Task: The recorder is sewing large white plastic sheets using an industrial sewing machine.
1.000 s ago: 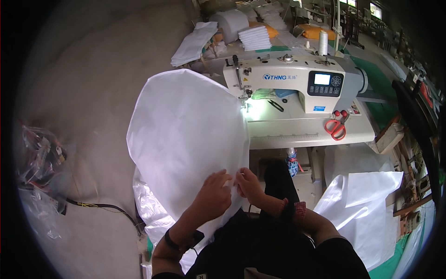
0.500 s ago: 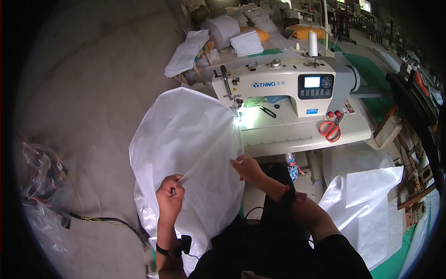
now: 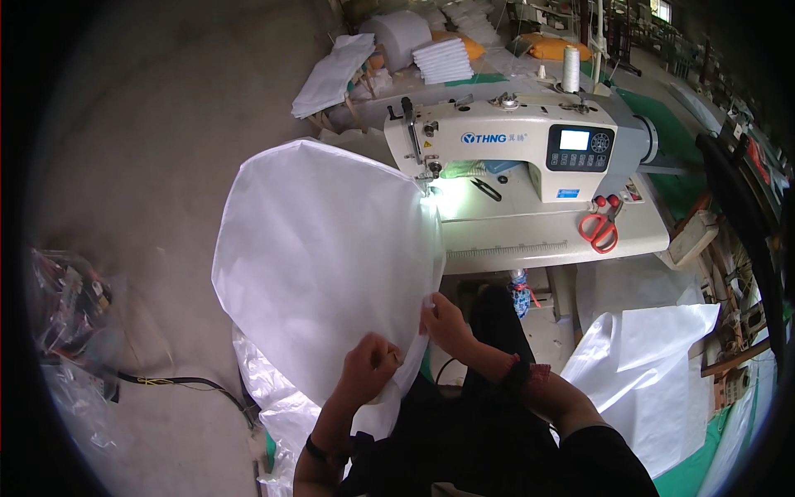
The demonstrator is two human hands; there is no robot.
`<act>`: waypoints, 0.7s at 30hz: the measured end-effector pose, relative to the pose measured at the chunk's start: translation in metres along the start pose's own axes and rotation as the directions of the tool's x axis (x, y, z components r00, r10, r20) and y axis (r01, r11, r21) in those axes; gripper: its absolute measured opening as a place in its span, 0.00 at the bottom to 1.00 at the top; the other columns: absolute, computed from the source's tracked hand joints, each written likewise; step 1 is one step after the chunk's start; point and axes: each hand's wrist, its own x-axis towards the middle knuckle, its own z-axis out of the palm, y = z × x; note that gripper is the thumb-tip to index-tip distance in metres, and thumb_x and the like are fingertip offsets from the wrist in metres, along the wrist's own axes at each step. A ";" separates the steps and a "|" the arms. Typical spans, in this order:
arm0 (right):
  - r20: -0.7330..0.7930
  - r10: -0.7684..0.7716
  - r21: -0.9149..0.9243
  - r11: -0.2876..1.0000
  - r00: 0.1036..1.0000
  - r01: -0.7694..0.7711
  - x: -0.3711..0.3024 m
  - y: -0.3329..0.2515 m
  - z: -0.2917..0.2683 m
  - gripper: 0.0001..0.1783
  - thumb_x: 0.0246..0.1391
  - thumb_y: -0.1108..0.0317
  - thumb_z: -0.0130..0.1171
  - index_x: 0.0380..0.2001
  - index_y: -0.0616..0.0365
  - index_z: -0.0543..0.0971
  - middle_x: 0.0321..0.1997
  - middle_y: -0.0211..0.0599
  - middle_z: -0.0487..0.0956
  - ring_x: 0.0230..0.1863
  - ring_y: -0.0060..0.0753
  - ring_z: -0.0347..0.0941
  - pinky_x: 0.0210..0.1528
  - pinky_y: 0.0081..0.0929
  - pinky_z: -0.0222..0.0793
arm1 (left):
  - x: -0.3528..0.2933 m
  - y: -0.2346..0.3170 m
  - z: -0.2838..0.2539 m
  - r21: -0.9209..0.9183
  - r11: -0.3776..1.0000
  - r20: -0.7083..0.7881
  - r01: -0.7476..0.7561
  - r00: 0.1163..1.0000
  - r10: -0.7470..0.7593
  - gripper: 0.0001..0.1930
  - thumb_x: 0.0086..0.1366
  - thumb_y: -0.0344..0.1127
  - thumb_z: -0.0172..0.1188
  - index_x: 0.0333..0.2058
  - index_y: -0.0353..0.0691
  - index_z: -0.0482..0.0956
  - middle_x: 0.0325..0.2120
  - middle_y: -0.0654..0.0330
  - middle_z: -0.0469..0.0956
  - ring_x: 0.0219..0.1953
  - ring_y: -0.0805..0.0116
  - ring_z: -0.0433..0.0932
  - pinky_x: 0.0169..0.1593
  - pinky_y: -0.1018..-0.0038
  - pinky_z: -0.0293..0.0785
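A broad, white, flexible sheet (image 3: 323,248) spreads ahead-left of the curled left hand (image 3: 370,366), whose grip I cannot confirm, while the right hand (image 3: 448,325), nearer the white sewing machine (image 3: 535,131), pinches the edge running forward to it.

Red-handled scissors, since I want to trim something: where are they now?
In the head view, the red-handled scissors lie right of centre on the white sewing table, below the lit screen.

white sheet (image 3: 323,240) | thin, lightly creased | spread wide | left of sewing machine (image 3: 489,149)
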 end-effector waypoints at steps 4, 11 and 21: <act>0.013 -0.029 -0.027 0.999 0.999 0.029 -0.026 -0.011 0.002 0.08 0.57 0.68 0.50 0.34 0.63 0.70 0.19 0.35 0.74 0.20 0.23 0.71 0.23 0.23 0.65 | 0.007 0.001 0.016 0.099 0.995 0.057 0.029 0.998 -0.035 0.09 0.54 0.23 0.50 0.35 0.35 0.66 0.27 0.60 0.73 0.29 0.76 0.71 0.36 0.77 0.71; 0.286 -0.070 -0.094 0.990 0.956 0.101 -0.044 -0.002 0.001 0.10 0.55 0.66 0.55 0.36 0.63 0.74 0.24 0.31 0.75 0.25 0.16 0.69 0.27 0.19 0.66 | 0.023 0.008 0.017 0.221 0.969 -0.010 0.109 0.994 -0.110 0.17 0.62 0.41 0.52 0.42 0.34 0.69 0.26 0.46 0.77 0.32 0.56 0.79 0.39 0.67 0.72; 0.519 -0.073 0.024 0.997 0.852 0.071 -0.049 -0.020 0.014 0.12 0.54 0.67 0.57 0.39 0.61 0.76 0.27 0.27 0.75 0.29 0.14 0.67 0.31 0.18 0.66 | 0.062 0.038 -0.011 0.547 0.835 0.200 0.053 0.961 -0.193 0.14 0.56 0.40 0.58 0.30 0.32 0.73 0.20 0.53 0.76 0.22 0.62 0.74 0.31 0.72 0.71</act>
